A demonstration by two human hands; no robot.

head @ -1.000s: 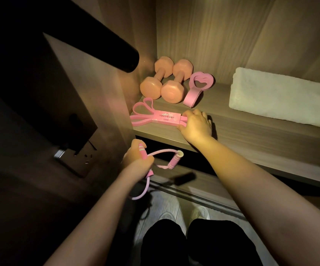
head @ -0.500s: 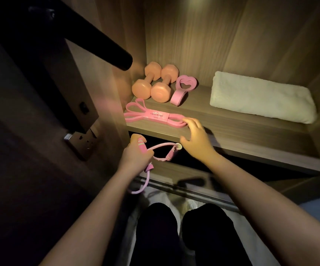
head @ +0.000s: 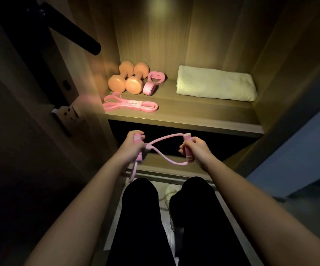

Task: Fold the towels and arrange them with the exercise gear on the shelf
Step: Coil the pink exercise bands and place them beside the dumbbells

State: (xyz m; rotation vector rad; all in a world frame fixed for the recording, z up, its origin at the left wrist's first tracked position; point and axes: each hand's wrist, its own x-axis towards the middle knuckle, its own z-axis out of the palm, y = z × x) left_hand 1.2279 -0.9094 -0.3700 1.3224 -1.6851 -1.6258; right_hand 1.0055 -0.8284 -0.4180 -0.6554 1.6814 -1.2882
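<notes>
A pink figure-eight resistance tube point(head: 164, 149) hangs in front of the shelf, below its front edge. My left hand point(head: 133, 144) grips one pink handle and my right hand point(head: 195, 148) grips the other, held apart at about the same height. On the wooden shelf point(head: 193, 120) lie two orange dumbbells point(head: 125, 78) at the back left, a pink heart-shaped grip trainer point(head: 152, 81) beside them, a flat pink resistance band point(head: 130, 104) near the front left, and a folded cream towel point(head: 215, 83) at the right.
A dark door with a black lever handle point(head: 72, 29) stands at the left, with a wall socket point(head: 69, 114) below it. Wooden side walls close the shelf on both sides. A lower shelf point(head: 165, 166) sits under my hands; my dark-trousered legs are below.
My right hand left the pink band on the shelf, dropped down and took the tube's free handle. Both hands now hold the tube. The view pulled back from the shelf.
</notes>
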